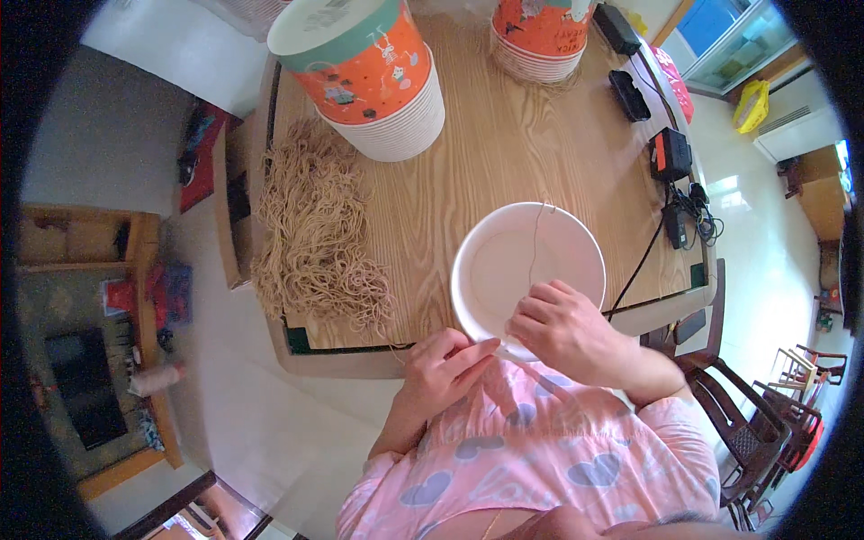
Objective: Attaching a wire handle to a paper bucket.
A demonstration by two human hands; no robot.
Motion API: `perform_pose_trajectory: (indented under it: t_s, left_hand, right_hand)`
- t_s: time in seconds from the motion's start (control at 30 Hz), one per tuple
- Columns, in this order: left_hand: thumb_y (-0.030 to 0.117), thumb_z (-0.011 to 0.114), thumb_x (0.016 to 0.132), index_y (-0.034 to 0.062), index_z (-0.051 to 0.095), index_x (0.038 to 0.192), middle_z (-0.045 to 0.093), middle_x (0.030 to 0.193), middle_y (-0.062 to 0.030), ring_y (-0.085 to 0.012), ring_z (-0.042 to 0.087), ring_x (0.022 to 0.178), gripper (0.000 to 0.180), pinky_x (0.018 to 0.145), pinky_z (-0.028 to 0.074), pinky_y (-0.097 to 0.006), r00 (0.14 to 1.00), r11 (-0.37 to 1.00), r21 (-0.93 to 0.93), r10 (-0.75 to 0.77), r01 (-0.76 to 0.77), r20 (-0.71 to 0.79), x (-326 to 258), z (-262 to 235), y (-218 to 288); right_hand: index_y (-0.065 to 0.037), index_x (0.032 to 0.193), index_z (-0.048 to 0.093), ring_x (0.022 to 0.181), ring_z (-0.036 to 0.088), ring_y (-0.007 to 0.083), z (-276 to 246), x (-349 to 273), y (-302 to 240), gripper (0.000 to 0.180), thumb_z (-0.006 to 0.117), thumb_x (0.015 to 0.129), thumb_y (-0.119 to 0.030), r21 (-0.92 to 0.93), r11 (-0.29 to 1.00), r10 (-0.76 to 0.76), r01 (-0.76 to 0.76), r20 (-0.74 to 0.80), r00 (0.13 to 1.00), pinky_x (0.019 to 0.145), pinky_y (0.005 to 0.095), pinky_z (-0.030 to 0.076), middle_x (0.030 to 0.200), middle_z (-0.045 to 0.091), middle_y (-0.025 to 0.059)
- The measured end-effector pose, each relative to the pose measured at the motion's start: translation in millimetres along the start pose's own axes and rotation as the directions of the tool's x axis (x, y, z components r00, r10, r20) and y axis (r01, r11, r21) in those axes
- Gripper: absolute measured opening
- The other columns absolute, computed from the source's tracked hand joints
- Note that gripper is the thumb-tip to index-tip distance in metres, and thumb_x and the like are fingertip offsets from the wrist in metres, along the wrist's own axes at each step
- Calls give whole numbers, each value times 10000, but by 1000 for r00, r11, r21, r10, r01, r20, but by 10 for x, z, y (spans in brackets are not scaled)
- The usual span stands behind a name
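A white paper bucket point(470, 270) stands at the near edge of the table, its open mouth towards me. My left hand point(448, 362) grips its near rim, with the fingers bent and the fingertips at the edge. Over the near part of the mouth, my right hand point(569, 331) is closed in a pinch. A thin beige string point(535, 243) hangs from the far rim across the inside and runs up to the right hand's fingers; the fingertips themselves are partly hidden. Left of the bucket lies a large tangled heap of beige strings point(315, 234).
A tall stack of orange and teal paper buckets point(373, 81) stands at the far left of the wooden table point(423, 225). Another stack point(540, 45) is at the back. Black adapters point(670, 153) and cables line the right edge. Dark chairs point(742, 414) stand to the right.
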State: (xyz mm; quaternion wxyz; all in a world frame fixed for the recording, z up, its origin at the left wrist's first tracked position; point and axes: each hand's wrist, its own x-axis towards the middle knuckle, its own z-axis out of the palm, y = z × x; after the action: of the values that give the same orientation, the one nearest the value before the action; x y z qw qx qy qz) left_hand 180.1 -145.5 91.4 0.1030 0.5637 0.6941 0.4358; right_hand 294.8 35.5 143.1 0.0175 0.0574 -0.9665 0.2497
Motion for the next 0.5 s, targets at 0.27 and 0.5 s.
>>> perform_pose_trajectory:
  t_s: [0.27,0.5]
  left_hand:
    - [49,745,635,126,669,933,488,661,-14,-160,518,561,317,480,440,-284,1000,1000,6,-1,1,-3,5,24,0]
    - [44,746,637,124,663,907,483,656,-16,-162,516,560,294,478,438,-285,1000,1000,21,-11,11,-16,15,41,44]
  right_hand:
    - [-88,894,558,842,506,185,62,-81,3,192,584,717,-158,58,997,57,-54,-64,996,745,318,383,850,519,22]
    - [-89,906,566,895,512,185,41,-108,31,192,572,726,-155,58,998,11,-11,12,1000,797,328,378,892,537,17]
